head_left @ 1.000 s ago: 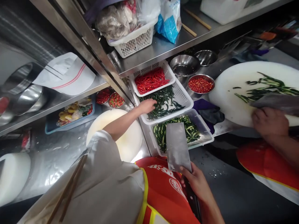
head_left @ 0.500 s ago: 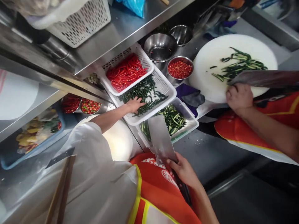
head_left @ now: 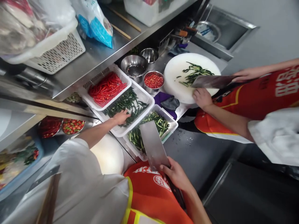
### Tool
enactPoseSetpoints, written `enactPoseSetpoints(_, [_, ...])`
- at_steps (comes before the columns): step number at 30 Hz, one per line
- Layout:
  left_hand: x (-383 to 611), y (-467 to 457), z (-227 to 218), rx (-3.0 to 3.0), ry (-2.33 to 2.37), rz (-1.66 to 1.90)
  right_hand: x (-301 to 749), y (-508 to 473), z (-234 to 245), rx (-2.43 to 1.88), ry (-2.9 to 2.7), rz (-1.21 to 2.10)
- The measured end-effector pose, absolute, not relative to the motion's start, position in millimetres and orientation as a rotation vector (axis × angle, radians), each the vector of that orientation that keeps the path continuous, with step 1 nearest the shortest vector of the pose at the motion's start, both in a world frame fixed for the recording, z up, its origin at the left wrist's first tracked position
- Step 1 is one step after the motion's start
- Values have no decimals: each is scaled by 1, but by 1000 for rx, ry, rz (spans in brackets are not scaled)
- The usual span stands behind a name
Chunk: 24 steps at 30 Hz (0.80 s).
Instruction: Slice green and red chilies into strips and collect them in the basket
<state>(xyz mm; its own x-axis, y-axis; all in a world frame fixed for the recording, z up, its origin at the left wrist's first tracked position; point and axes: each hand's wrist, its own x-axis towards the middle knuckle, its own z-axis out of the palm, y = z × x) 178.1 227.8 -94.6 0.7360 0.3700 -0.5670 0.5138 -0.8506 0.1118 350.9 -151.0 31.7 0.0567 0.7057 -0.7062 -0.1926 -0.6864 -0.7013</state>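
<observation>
My left hand (head_left: 121, 117) reaches into a white perforated basket (head_left: 149, 100) and its fingers close over a bunch of dark green chillies (head_left: 127, 104). My right hand (head_left: 175, 175) grips the handle of a steel cleaver (head_left: 153, 145), blade held flat above a clear tub of cut green chillies (head_left: 161, 123). A smaller white basket of red chillies (head_left: 106, 88) rests on the far part of the green chilli basket. My own round white cutting board (head_left: 109, 155) lies under my left arm.
A co-worker in an orange apron at right holds a cleaver (head_left: 211, 81) over a round white board (head_left: 179, 68) with green chillies. Steel bowls (head_left: 134, 66), one with chopped red chilli (head_left: 153, 81), stand behind. Shelves above hold a basket (head_left: 58, 53) and a blue bag (head_left: 98, 23).
The view has swung, showing more of the co-worker. My left hand has drawn nearer across the green chilli basket, curling onto the chillies. The cleaver stays in my right hand.
</observation>
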Motion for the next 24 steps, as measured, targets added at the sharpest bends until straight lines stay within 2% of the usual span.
enactPoseSetpoints(6, [184,223,-85,2706,814,-802,347,-168,29,-1687,-533,1712])
enactPoseSetpoints(10, [186,235,-78,2690,930,-674,342,-180,23,-1749,-483,1688])
enactPoseSetpoints(13, [185,247,-75,2603,1058,-400,337,-182,26,-1752,-496,1658])
enactPoseSetpoints(18, [181,248,-62,2143,1108,322,332,-179,33,-1746,-592,1633])
enactPoseSetpoints(21, [171,232,-45,1737,1068,665,330,-178,33,-1769,-674,1615])
enactPoseSetpoints(24, [144,205,-16,1443,995,864,328,-176,31,-1753,-812,1599])
